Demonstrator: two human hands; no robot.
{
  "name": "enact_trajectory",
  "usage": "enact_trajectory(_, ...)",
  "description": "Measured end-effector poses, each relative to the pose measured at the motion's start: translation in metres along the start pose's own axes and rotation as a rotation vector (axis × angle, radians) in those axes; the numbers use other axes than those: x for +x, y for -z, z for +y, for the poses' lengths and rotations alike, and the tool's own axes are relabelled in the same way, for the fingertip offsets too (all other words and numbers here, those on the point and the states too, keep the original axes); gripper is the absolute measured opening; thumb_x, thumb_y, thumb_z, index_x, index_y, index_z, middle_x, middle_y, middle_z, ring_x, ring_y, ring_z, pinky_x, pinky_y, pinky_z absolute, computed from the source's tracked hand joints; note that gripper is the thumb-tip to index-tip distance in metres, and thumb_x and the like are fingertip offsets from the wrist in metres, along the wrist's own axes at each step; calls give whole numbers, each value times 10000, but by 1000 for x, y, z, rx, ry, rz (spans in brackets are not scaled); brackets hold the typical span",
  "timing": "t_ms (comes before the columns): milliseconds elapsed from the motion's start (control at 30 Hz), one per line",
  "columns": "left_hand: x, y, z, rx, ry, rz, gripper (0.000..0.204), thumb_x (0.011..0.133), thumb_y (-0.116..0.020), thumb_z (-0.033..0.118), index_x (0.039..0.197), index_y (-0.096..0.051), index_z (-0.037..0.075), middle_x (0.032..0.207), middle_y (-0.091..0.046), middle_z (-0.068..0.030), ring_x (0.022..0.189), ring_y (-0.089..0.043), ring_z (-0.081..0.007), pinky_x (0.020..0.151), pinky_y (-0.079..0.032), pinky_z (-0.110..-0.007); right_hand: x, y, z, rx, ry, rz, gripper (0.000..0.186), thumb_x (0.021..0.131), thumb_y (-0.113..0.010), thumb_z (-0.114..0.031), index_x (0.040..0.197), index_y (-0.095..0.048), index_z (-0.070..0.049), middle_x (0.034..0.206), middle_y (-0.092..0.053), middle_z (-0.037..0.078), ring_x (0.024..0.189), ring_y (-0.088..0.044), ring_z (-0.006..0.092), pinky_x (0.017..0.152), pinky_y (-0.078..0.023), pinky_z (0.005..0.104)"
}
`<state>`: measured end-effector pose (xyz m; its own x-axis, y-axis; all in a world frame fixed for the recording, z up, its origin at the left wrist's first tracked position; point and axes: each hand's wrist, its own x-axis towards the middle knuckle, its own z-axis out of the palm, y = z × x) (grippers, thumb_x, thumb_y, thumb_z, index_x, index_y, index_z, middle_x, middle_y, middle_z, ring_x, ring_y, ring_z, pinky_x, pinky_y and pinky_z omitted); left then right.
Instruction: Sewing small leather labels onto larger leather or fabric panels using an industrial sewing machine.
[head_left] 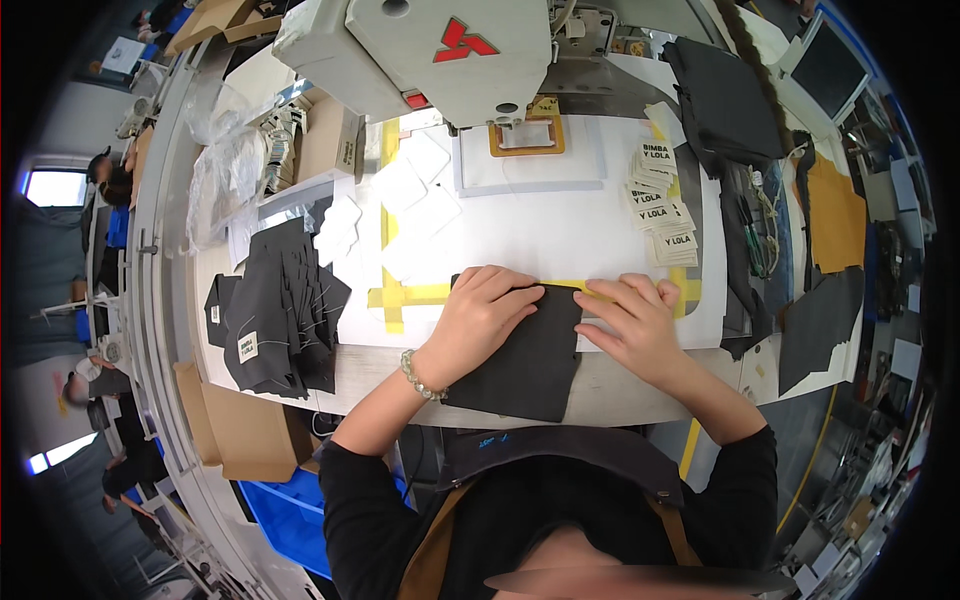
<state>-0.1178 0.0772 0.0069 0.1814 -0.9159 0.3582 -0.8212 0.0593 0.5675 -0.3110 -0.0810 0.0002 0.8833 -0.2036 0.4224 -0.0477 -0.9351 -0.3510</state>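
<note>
A black fabric piece [515,375] lies at the front edge of the work table, its top edge by a yellow tape line [430,294]. My left hand [480,318], with a beaded bracelet on the wrist, rests on its upper left part. The fingers are bent and closed together at the top edge. At the upper right edge of the fabric is my right hand [638,325]; its thumb and fingertips touch the edge and stand apart. Ahead, a gold-brown frame [527,137] holds a clear sheet under the head of a large sewing machine [450,60].
Stacked white printed labels [660,205] lie at the right. A pile of black fabric pieces [280,310] is at the left, near white cards [340,230] and an open cardboard box [335,135]. More dark fabric [725,100] lies far right. A blue crate [290,520] stands below.
</note>
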Motion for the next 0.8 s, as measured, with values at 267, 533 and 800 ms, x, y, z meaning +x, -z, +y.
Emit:
enact_trajectory(267,3,5,7,85,-1,4,212,733,-759,37,930,-697,90,841,-619,0,815,-578,-197,785,-411,-324,-6,-2,5,30,89,100,386,695,-811,-276,1048,-697,-171,1128,-623,-32,902,-552,151,796,-288,352)
enact_trajectory(533,50,33,0,0,-23,115,114,803,-686,18,864,-634,98,805,-590,-1,813,-559,-202,831,-374,-328,17,3,3,278,207,40,613,773,-743,-110,1357,-572,-176,1138,-608,146,796,-577,260,749,-457,349)
enact_trajectory(800,80,17,-4,64,-183,140,647,764,-791,250,1311,-503,61,1313,-530,-132,1199,-497,-315,1001,-363,-390,65,19,51,685,-361,151,607,868,-580,59,1451,-427,-10,1310,-579,134,1096,-582,195,955,-452,263)
